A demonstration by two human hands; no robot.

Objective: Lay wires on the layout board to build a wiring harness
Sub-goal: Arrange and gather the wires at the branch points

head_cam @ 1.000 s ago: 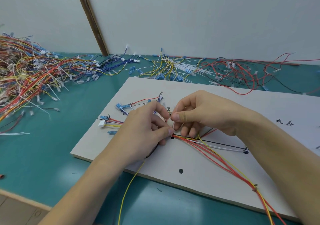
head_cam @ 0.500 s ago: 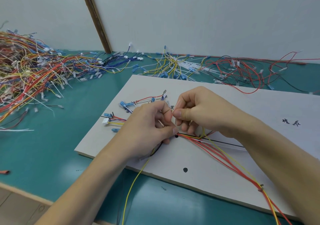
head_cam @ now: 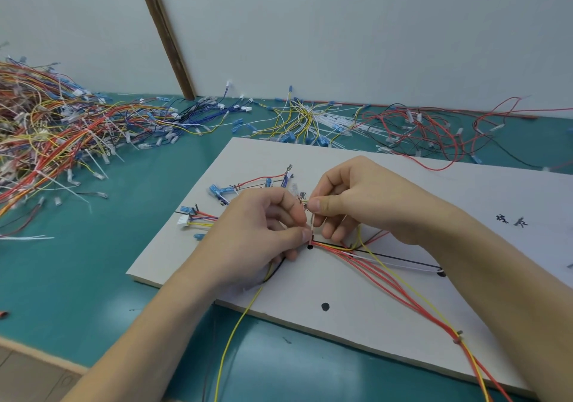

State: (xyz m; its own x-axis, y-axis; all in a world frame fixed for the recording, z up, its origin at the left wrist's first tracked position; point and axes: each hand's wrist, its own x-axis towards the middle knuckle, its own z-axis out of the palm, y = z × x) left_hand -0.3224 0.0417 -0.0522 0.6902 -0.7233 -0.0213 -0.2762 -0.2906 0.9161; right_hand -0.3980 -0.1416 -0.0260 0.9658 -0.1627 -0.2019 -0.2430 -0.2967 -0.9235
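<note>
1. The layout board lies flat on the teal worktop, its near edge toward the person, so that wires can be routed over its drawn lines and black dots.
2. The left hand has its thumb and fingers curled and pinches the wire bundle at the point where the red, yellow, white and black wires gather, just beside a black dot; this likely pins the junction in place.
3. The right hand pinches a thin white strand between thumb and forefinger, directly above the left hand's pinch. It looks like a tie being drawn round the bundle, though I cannot tell for sure.
4. Connector ends fan out to the left on the board, while the long wires trail right and off the near edge.
5. Loose wire piles lie along the back and left of the worktop, within reach as stock.
</note>
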